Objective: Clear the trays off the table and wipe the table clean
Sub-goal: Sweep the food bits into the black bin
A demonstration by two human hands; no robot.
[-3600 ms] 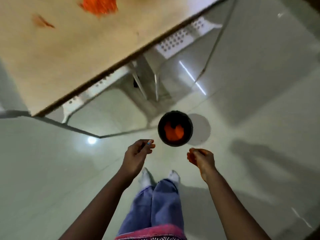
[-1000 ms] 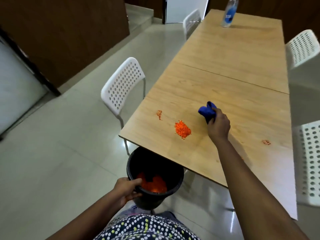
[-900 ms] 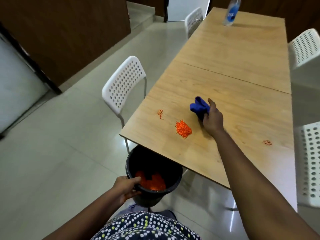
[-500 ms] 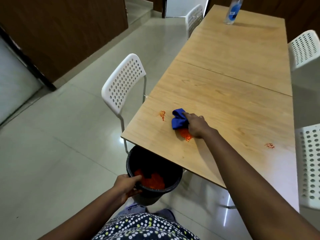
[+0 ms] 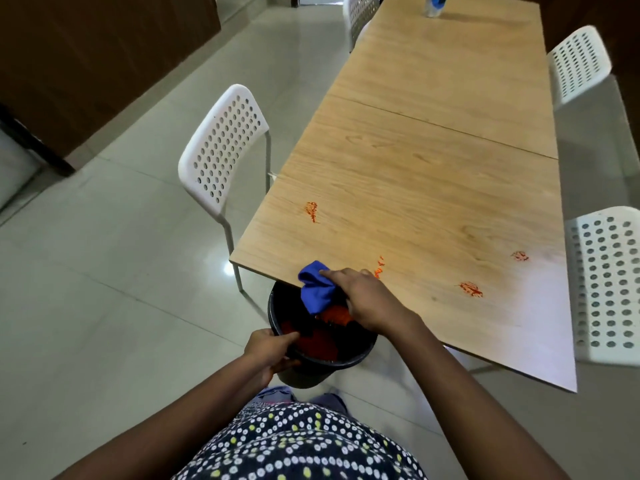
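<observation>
A long wooden table (image 5: 433,174) runs away from me. My right hand (image 5: 367,297) holds a blue cloth (image 5: 317,289) at the table's near edge, over a black bin (image 5: 311,367). Orange crumbs fall from the edge beside the cloth into the bin, which holds more orange bits. My left hand (image 5: 272,349) grips the bin's near rim and keeps it under the edge. Orange smears remain on the table at the left (image 5: 311,211), near my right hand (image 5: 379,268), and at the right (image 5: 471,289).
White perforated chairs stand at the table's left side (image 5: 221,147), at its right side (image 5: 604,282) and further back (image 5: 578,60). A plastic bottle (image 5: 434,5) stands at the far end. Pale tiled floor (image 5: 104,271) spreads to the left.
My right hand has swept the cloth and the orange pile toward me, from mid-table to the near edge above the bin. My left hand keeps its grip on the bin rim.
</observation>
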